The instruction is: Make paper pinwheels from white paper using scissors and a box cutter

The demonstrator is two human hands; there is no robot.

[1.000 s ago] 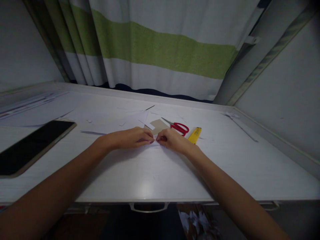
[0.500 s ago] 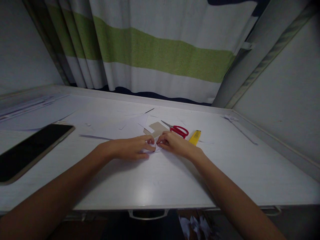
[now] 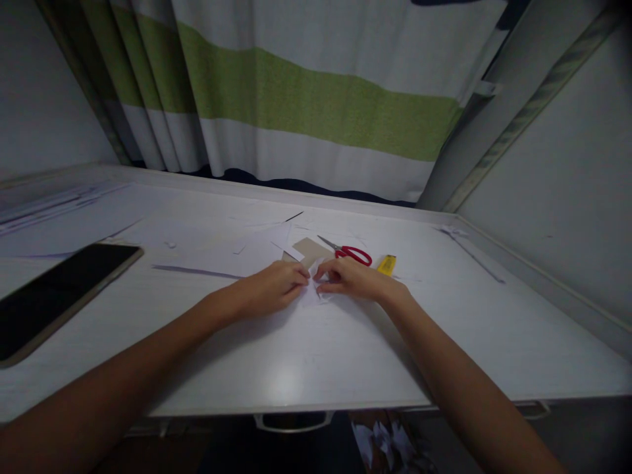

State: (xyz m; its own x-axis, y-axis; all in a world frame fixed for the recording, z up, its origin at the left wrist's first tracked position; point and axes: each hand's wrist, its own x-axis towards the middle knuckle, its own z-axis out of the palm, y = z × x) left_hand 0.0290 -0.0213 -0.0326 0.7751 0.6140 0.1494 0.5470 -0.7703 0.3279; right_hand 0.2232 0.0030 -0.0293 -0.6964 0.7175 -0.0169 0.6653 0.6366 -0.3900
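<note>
- The left hand lies palm down, knuckles up, with its fingers curled inward and the fingertips pinched together at the far right end of the hand.
- The right hand mirrors it, fingers bent and drawn in, thumb tucked beneath them.
- The fingertips of the two hands nearly meet, only a narrow gap between them.
- Both forearms are bare and stretch forward from the lower corners, converging toward the fingers, with both wrists held low and nearly straight.
</note>
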